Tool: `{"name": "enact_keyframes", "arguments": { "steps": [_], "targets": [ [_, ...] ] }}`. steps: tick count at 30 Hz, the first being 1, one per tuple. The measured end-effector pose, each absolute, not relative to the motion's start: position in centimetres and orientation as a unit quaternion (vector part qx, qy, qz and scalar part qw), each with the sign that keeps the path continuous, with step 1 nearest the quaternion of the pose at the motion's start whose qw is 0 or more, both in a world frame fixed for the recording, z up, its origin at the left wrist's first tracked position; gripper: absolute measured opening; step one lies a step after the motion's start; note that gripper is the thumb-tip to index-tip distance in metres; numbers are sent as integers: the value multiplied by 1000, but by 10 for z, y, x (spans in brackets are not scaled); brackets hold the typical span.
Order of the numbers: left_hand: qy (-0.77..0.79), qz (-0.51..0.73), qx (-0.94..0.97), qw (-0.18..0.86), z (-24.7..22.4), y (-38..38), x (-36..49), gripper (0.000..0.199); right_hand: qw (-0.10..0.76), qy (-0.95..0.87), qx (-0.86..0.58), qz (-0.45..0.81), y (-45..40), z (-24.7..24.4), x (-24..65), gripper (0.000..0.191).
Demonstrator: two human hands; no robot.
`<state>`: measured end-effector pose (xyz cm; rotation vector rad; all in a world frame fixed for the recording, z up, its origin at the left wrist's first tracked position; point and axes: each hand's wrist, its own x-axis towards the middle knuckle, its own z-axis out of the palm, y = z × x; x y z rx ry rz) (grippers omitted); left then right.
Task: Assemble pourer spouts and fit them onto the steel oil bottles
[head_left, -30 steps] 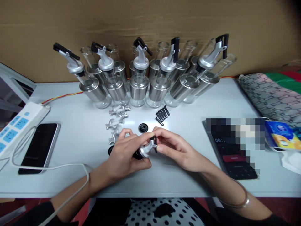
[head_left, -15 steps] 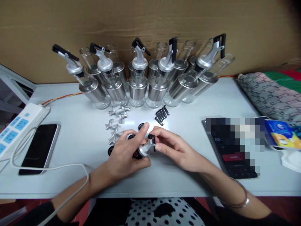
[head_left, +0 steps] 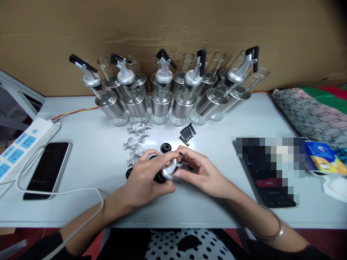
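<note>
Over the front middle of the table, my left hand (head_left: 143, 178) is closed around a silver bottle pourer (head_left: 169, 171) with a black stopper base. The pourer's spout tilts up to the right. At the spout tip, the fingers of my right hand (head_left: 207, 175) pinch the black flip lever (head_left: 182, 157); part of it hides behind the fingertips. A black ring-shaped stopper (head_left: 166, 147) lies just beyond my left hand, which partly covers others. Several silver pourer tops (head_left: 136, 140) lie to the left. A small row of black levers (head_left: 187, 133) rests behind my right hand.
Glass bottles with metal sleeves (head_left: 160, 103) stand along the back, the front ones topped with pourers. A phone (head_left: 47, 169), a power strip (head_left: 25, 146) and a white cable (head_left: 73, 192) are at left. A dark tablet-like device (head_left: 267, 184) and a blue-yellow packet (head_left: 324, 157) lie right.
The black lever on the pourer has swung upward from hanging down over the spout's front. The pourer tilts slightly more to the right, and my right fingers have shifted around the lever.
</note>
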<state>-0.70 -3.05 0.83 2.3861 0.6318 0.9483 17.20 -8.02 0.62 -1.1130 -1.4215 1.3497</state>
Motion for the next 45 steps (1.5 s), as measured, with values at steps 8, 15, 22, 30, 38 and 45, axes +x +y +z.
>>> {"name": "enact_keyframes", "arguments": {
  "steps": [8, 15, 22, 30, 38, 45],
  "targets": [
    [197, 325, 896, 229, 8, -32, -7, 70, 454, -536, -417, 577, -76, 10, 177, 26],
    [207, 372, 884, 193, 1, -36, -7, 61, 455, -532, -398, 593, -75, 11, 172, 30],
    [226, 395, 877, 151, -5, -37, -5, 68, 513, -537, -423, 520, -76, 11, 172, 35],
    [242, 366, 883, 168, 0, -36, -7, 46, 580, -545, -467, 386, -78, 59, 201, 23],
    [225, 364, 890, 157, 0, -36, -6, 37, 343, -657, -670, 39, -23, 64, 252, 14],
    [223, 358, 893, 157, 3, -35, -5, 32, 333, -663, -670, 18, 2, 46, 260, 18]
  ]
}}
